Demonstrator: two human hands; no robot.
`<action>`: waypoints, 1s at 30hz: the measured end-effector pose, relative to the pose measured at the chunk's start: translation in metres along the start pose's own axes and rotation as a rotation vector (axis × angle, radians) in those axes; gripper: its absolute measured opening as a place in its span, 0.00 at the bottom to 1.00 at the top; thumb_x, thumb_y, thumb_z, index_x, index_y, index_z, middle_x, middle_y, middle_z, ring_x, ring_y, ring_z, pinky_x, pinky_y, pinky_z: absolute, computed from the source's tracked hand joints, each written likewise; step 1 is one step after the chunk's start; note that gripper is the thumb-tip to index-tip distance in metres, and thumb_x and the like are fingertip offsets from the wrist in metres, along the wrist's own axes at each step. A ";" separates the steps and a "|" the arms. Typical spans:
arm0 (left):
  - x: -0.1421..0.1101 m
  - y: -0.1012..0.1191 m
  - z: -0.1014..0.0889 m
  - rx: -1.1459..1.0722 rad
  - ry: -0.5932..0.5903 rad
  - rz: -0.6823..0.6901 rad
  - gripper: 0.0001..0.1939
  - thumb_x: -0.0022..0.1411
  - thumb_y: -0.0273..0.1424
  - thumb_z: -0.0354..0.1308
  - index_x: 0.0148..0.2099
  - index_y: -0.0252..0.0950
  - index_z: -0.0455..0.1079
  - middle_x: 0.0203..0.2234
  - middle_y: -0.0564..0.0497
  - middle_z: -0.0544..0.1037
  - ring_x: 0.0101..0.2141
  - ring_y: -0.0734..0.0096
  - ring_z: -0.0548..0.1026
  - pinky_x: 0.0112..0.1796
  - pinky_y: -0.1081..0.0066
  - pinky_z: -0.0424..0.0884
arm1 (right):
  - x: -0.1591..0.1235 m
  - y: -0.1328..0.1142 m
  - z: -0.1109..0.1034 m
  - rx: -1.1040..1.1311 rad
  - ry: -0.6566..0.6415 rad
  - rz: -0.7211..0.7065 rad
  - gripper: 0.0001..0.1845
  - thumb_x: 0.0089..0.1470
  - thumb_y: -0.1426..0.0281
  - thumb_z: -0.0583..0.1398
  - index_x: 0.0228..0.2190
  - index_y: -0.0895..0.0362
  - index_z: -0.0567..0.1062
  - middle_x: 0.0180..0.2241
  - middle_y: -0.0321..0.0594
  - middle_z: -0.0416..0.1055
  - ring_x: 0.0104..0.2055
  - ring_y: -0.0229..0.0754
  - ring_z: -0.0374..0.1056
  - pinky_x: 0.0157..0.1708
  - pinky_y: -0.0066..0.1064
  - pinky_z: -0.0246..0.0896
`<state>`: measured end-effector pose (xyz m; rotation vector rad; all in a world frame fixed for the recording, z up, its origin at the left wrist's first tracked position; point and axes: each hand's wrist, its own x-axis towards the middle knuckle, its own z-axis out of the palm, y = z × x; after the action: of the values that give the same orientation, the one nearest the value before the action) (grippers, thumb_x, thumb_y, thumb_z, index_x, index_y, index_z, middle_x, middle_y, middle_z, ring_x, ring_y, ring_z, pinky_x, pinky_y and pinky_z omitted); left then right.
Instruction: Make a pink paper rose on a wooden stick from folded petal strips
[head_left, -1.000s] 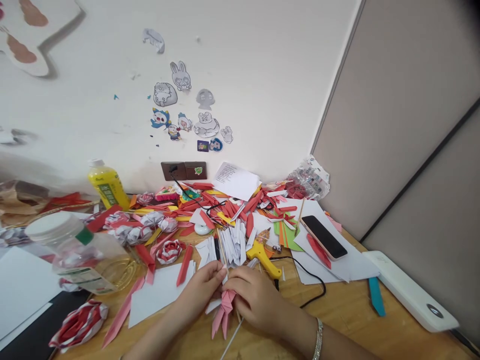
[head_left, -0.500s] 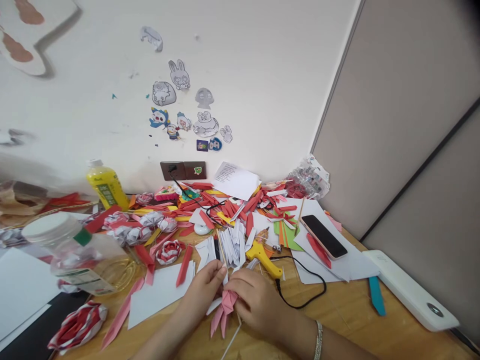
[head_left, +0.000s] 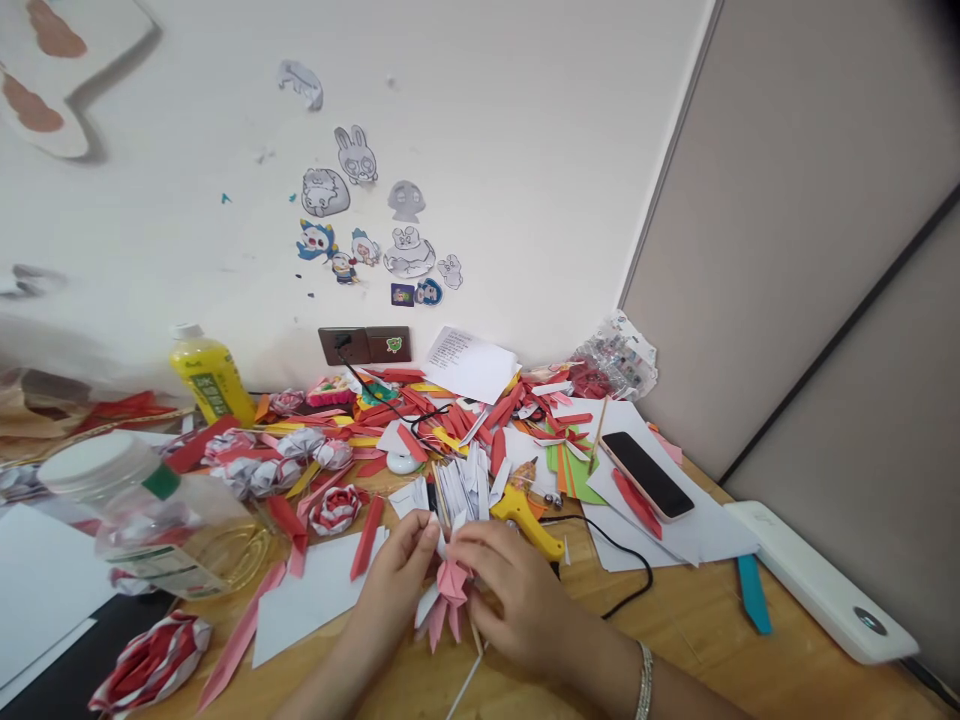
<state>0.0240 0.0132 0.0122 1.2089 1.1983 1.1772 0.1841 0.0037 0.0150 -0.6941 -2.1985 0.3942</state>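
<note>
Pink folded paper [head_left: 451, 581] shifted slightly upward, right hand [head_left: 516, 590] grasping it, left hand [head_left: 399, 568] seemingly pinching white paper [head_left: 442, 548], fingertip contact partly hidden.

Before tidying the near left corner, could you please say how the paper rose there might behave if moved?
The red-and-white paper rose should feel light, being folded paper. Its layered folds could crush under a squeeze, and its rounded sides might let it roll.

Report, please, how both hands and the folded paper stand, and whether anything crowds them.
Right hand holding pink-and-white folded paper. Left hand at its upper end, grip unclear. Pink tips toward wearer. Yellow glue gun close beyond right hand.
</note>
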 end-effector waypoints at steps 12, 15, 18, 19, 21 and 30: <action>-0.008 0.006 0.009 -0.236 0.016 -0.060 0.18 0.46 0.47 0.58 0.29 0.40 0.60 0.26 0.52 0.76 0.21 0.68 0.73 0.24 0.68 0.68 | 0.008 0.024 0.006 0.778 0.222 0.600 0.11 0.50 0.66 0.59 0.35 0.57 0.71 0.31 0.39 0.72 0.36 0.44 0.70 0.37 0.34 0.64; -0.005 0.007 0.003 -0.162 -0.012 0.003 0.16 0.45 0.43 0.61 0.27 0.39 0.62 0.24 0.53 0.76 0.25 0.67 0.74 0.28 0.68 0.68 | 0.008 0.022 0.003 0.715 0.213 0.559 0.09 0.49 0.67 0.60 0.34 0.58 0.72 0.30 0.39 0.72 0.35 0.42 0.69 0.36 0.32 0.64; -0.004 0.008 -0.003 0.015 0.034 0.101 0.13 0.46 0.37 0.62 0.34 0.40 0.64 0.27 0.52 0.76 0.31 0.63 0.74 0.33 0.66 0.69 | 0.010 0.016 -0.002 0.506 0.194 0.455 0.05 0.49 0.72 0.60 0.32 0.57 0.74 0.31 0.38 0.71 0.34 0.39 0.67 0.36 0.30 0.62; -0.004 0.008 -0.004 0.111 0.065 0.159 0.13 0.47 0.36 0.61 0.36 0.40 0.66 0.30 0.50 0.76 0.33 0.62 0.73 0.35 0.64 0.68 | 0.010 0.014 -0.003 0.433 0.189 0.418 0.06 0.49 0.73 0.60 0.32 0.57 0.74 0.31 0.37 0.71 0.34 0.39 0.67 0.36 0.30 0.61; -0.006 0.009 -0.004 0.336 0.075 0.306 0.09 0.51 0.33 0.58 0.37 0.40 0.70 0.35 0.47 0.75 0.39 0.59 0.72 0.41 0.62 0.66 | 0.010 0.011 -0.005 0.330 0.187 0.371 0.08 0.48 0.74 0.60 0.34 0.56 0.74 0.31 0.37 0.71 0.35 0.39 0.66 0.37 0.30 0.60; -0.011 0.012 0.005 0.524 -0.030 0.296 0.07 0.57 0.34 0.53 0.33 0.38 0.70 0.31 0.47 0.75 0.36 0.62 0.72 0.38 0.66 0.67 | 0.007 0.008 0.007 0.293 0.226 0.515 0.04 0.50 0.69 0.60 0.28 0.58 0.70 0.29 0.37 0.69 0.32 0.39 0.66 0.30 0.28 0.62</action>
<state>0.0288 0.0022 0.0246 1.8403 1.3870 1.0800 0.1779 0.0138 0.0108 -1.0790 -1.6859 0.8357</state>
